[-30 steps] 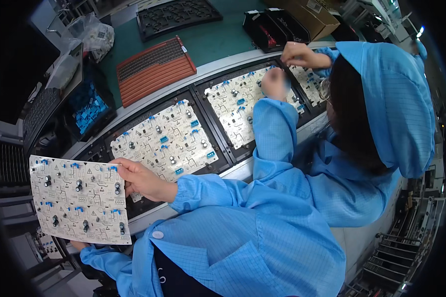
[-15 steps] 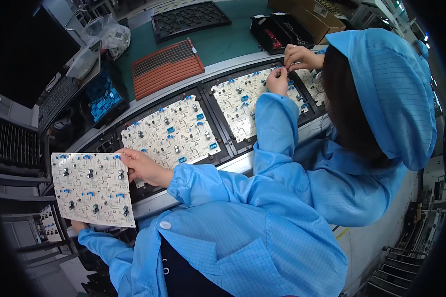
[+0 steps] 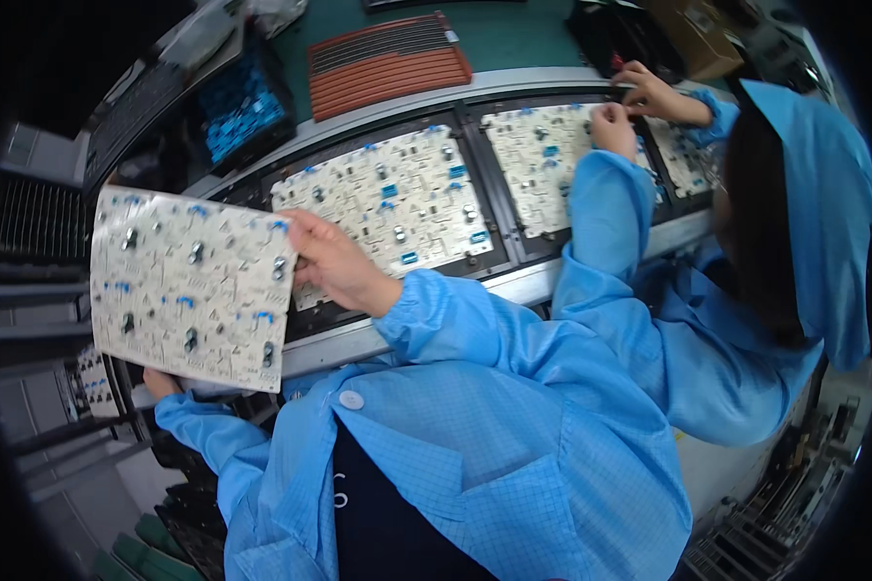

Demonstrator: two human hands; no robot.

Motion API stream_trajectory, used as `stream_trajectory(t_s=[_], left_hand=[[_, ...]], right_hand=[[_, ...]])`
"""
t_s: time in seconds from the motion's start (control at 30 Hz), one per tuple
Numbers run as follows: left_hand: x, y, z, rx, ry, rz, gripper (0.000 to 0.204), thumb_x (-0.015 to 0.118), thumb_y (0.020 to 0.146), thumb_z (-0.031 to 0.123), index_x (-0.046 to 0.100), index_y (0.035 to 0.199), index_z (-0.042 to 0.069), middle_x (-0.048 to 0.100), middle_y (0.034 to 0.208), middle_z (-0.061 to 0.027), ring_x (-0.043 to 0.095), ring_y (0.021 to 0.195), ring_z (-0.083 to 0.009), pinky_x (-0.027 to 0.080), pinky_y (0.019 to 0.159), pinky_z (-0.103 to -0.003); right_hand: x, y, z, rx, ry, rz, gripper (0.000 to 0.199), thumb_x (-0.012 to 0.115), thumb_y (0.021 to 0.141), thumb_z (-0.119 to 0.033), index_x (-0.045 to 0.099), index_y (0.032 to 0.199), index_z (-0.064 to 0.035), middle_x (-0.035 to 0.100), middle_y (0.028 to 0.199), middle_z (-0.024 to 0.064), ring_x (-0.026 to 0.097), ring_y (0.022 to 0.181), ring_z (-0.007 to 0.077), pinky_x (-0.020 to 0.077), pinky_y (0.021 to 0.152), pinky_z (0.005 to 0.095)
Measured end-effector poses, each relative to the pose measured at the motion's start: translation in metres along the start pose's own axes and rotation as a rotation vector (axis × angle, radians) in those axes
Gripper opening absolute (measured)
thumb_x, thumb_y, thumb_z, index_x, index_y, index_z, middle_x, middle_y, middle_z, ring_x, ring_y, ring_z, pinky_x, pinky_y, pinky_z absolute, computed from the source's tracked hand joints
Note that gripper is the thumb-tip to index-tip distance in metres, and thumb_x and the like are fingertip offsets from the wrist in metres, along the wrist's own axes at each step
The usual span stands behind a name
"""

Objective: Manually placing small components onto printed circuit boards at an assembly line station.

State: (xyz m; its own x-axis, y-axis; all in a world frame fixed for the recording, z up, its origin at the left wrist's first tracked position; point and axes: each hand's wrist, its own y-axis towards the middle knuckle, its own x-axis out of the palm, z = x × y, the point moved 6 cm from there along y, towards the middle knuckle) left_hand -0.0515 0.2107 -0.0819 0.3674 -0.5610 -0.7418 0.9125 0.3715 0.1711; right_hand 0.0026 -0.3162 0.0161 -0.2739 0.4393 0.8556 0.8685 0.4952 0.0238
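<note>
A white circuit board [image 3: 165,310] with blue parts and dark capacitors is raised at the left, slightly tilted. My right hand [image 3: 341,263] is closed on its right edge, near the upper corner. Below the board's lower left part, my left hand [image 3: 160,382] shows only in part; its fingers are hidden. Just beyond my right hand, a second populated circuit board [image 3: 421,172] lies in a black carrier frame [image 3: 477,160] on the line.
A co-worker's hands [image 3: 618,126] work over another board [image 3: 523,179] at the right. Behind the line are a black bin of blue parts [image 3: 237,116] and an orange-red ribbed tray [image 3: 388,73]. A metal rail [image 3: 528,284] runs along the near side; a slotted rack [image 3: 44,218] stands left.
The view has shifted, so the line and the co-worker sit further right and higher. The held board appears higher, larger and more tilted, with my right hand still on it.
</note>
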Motion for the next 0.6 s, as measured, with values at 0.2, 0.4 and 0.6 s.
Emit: stream_trajectory(t_s=[0.2,0.4,0.6], left_hand=[[-0.015,-0.032,0.062,-0.245,-0.027,0.125,0.063,0.031,0.099,0.051,0.06,0.12,-0.002,0.066,0.106,-0.016,0.061,0.096,-0.0234,0.045,0.086,-0.033],[-0.019,-0.046,0.096,-0.269,-0.17,0.23,0.062,0.044,0.096,0.051,0.064,0.111,-0.006,0.067,0.105,-0.016,0.059,0.097,-0.0192,0.041,0.09,-0.03],[-0.023,-0.051,0.085,-0.232,-0.156,0.204,0.041,0.057,0.084,0.026,0.065,0.112,-0.004,0.069,0.097,-0.0167,0.061,0.086,-0.0191,0.045,0.082,-0.028]], right_hand=[[-0.005,-0.017,-0.027,-0.178,-0.004,0.112,0.037,0.047,0.098,-0.018,0.041,0.133,-0.007,0.055,0.126,0.0087,0.056,0.113,0.0207,0.0495,0.092,0.0379],[-0.013,-0.027,-0.062,-0.457,-0.179,0.25,0.036,0.044,0.1,-0.025,0.041,0.132,-0.0087,0.054,0.127,0.0086,0.056,0.111,0.0212,0.0479,0.092,0.0379],[-0.023,-0.032,-0.092,-0.62,-0.248,0.321,0.035,0.043,0.1,-0.022,0.042,0.13,-0.0044,0.051,0.132,0.011,0.052,0.119,0.0251,0.0428,0.101,0.0418]])
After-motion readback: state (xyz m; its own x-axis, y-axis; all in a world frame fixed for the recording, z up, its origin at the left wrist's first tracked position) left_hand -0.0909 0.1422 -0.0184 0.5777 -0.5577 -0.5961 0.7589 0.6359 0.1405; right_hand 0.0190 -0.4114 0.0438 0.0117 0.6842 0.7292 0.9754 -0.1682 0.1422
